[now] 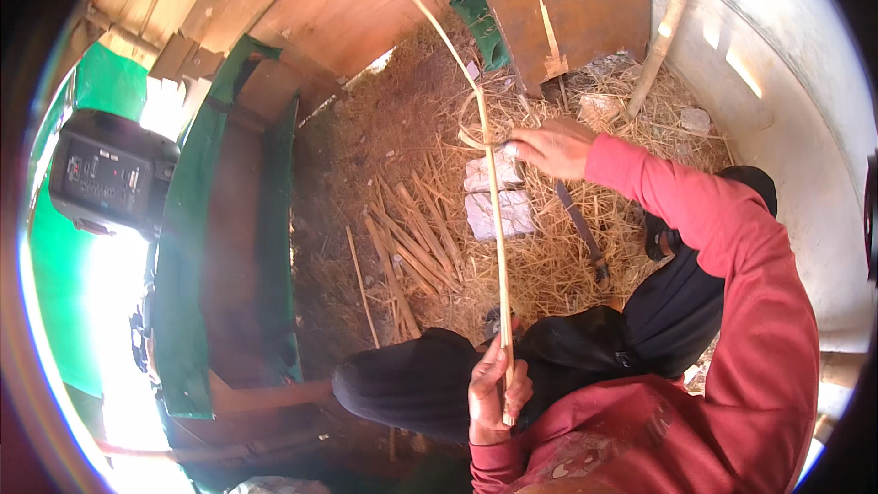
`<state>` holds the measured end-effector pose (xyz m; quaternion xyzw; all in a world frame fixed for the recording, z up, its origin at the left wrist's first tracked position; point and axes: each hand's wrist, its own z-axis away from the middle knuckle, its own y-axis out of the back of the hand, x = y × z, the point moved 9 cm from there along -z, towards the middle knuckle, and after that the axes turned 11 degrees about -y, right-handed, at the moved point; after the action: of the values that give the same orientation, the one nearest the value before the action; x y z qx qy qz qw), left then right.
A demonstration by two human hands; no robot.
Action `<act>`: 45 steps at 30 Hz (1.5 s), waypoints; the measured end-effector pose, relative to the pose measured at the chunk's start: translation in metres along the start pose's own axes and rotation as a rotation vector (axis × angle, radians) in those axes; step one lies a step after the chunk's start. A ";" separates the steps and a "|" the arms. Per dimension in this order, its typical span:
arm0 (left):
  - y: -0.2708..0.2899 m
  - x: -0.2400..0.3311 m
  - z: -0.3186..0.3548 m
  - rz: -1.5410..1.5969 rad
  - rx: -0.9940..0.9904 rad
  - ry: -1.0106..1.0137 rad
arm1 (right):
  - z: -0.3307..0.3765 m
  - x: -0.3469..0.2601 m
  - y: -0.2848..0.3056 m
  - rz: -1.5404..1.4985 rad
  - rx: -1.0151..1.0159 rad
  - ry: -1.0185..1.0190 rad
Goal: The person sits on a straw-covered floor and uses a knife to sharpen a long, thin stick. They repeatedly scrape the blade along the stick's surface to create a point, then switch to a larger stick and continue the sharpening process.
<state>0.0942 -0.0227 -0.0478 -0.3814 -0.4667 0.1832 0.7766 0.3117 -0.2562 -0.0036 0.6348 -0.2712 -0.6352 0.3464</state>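
A long pale wooden strip point(500, 247) runs up from my lap and away from me, its far part bending to the left. My left hand point(499, 386) is wrapped round the strip's near end, by my thigh. Farther up, my right hand point(553, 148) is closed against the strip's right side. A small dark edge shows at its fingertips, but what they grip is too small to make out. Beside those fingers, a thin shaving point(468, 133) curls off the strip to the left. Below, a long dark-bladed knife point(579, 220) lies on the straw, apart from both hands.
Pale blocks point(498, 212) sit on the shaving-strewn ground point(558, 279). Several split sticks point(412, 238) lie to their left. A green-edged wooden bench point(229, 247) and a black speaker point(112, 174) stand at left. A pole point(666, 27) leans at far right, near a brown board point(572, 5).
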 end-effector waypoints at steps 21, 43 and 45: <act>-0.004 0.009 0.018 0.164 0.034 -0.021 | -0.019 0.015 0.046 0.198 0.403 -0.108; -0.016 0.037 -0.025 -0.306 0.116 -0.312 | 0.068 -0.089 -0.016 0.095 0.223 0.514; -0.021 0.038 -0.027 -0.249 0.096 -0.289 | 0.085 -0.096 -0.037 0.075 0.203 0.650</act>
<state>0.1349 -0.0237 -0.0169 -0.2529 -0.6077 0.1605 0.7355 0.2194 -0.1662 0.0306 0.8249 -0.2314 -0.3563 0.3729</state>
